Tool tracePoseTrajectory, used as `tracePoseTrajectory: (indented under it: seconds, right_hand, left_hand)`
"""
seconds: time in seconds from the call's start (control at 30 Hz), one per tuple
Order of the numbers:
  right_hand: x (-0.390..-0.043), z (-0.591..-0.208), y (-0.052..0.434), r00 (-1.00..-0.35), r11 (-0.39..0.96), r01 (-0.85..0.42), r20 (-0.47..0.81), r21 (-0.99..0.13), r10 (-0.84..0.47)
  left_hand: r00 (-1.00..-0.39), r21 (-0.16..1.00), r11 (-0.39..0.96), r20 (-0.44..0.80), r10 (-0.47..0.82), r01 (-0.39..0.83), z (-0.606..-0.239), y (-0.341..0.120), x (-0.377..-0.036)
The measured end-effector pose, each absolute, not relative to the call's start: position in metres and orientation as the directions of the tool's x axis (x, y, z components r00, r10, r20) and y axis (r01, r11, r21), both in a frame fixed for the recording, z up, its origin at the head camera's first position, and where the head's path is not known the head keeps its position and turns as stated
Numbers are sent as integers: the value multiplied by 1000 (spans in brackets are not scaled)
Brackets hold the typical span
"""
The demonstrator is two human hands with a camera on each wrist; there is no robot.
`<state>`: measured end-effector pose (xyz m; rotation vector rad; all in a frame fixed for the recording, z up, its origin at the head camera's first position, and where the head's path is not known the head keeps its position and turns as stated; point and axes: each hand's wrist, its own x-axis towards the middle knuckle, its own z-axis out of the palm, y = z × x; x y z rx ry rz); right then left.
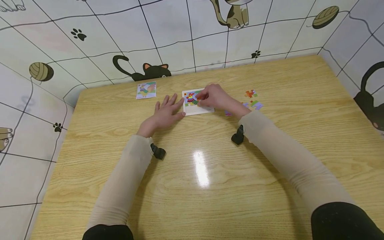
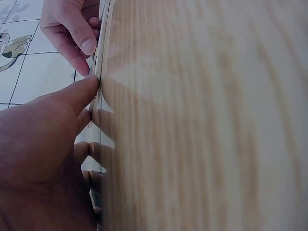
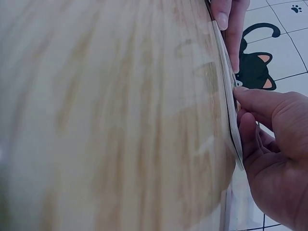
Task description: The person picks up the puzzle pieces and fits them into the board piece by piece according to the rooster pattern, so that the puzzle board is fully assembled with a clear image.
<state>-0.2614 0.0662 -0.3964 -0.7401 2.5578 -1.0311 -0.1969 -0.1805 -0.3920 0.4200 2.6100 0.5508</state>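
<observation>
A white-framed jigsaw puzzle board (image 1: 198,111) lies near the far edge of the table, with a colourful bird picture (image 1: 190,98) partly laid in it. My left hand (image 1: 165,115) rests flat at the board's left side, fingers spread, thumb at its lower left corner. Over the board's right part, my right hand (image 1: 214,96) pinches a puzzle piece between thumb and fingers, down at the picture; the hand hides most of that piece. From low down, the right wrist view shows the right hand (image 3: 284,139) at the board's edge (image 3: 230,101), the left fingers (image 3: 234,36) beyond it.
Loose puzzle pieces (image 1: 257,105) lie right of the board, some partly behind the right wrist. An orange-red piece (image 1: 250,93) sits just behind them. To the left is a small picture card (image 1: 146,90). A tiled wall (image 1: 174,40) with cat drawings borders the wooden table (image 1: 186,200).
</observation>
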Motion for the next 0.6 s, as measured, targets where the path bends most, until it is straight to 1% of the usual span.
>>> tracePoseTrajectory:
  seconds: [0.27, 0.6]
  right_hand:
    - [-260, -396, 66, -820, 605, -371, -57, -704, -570]
    - [-261, -395, 65, -814, 620, -377, -73, -688, -576]
  left_hand:
    - [-856, 441, 876, -359, 372, 195, -392, -181, -197]
    - [-857, 442, 876, -359, 371, 194, -389, -180, -195]
